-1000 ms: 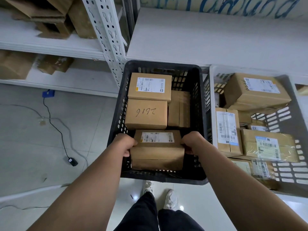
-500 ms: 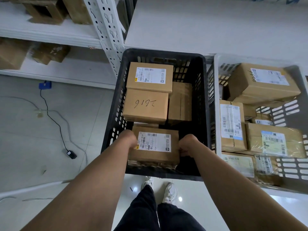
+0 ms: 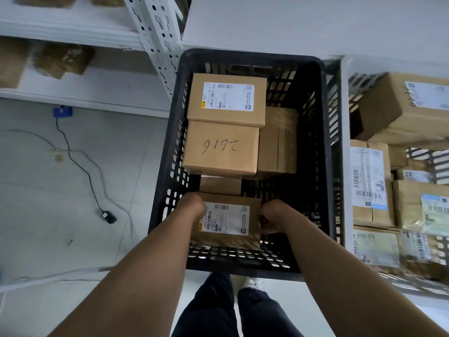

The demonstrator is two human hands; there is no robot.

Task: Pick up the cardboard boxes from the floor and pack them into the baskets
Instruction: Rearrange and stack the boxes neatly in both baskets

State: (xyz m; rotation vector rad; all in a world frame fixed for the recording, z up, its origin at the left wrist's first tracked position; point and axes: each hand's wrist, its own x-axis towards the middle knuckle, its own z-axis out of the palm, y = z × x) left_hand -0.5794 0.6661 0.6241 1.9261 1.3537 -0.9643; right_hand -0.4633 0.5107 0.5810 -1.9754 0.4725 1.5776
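A labelled cardboard box (image 3: 230, 221) sits low in the near end of the black basket (image 3: 324, 152). My left hand (image 3: 193, 203) grips its left side and my right hand (image 3: 273, 216) grips its right side. Behind it lie a smaller plain box (image 3: 220, 186), a box marked with handwritten digits (image 3: 220, 149), a labelled box (image 3: 227, 99) and a plain box (image 3: 277, 139) standing on the right.
A white basket (image 3: 345, 69) on the right holds several labelled boxes. White shelving (image 3: 155, 30) with more boxes stands at the back left. A black cable with a plug (image 3: 108, 216) lies on the tiled floor. My legs are below the basket.
Both hands have lowered the labelled box from the basket's near rim down into the basket. The view has shifted closer and a bit to the left.
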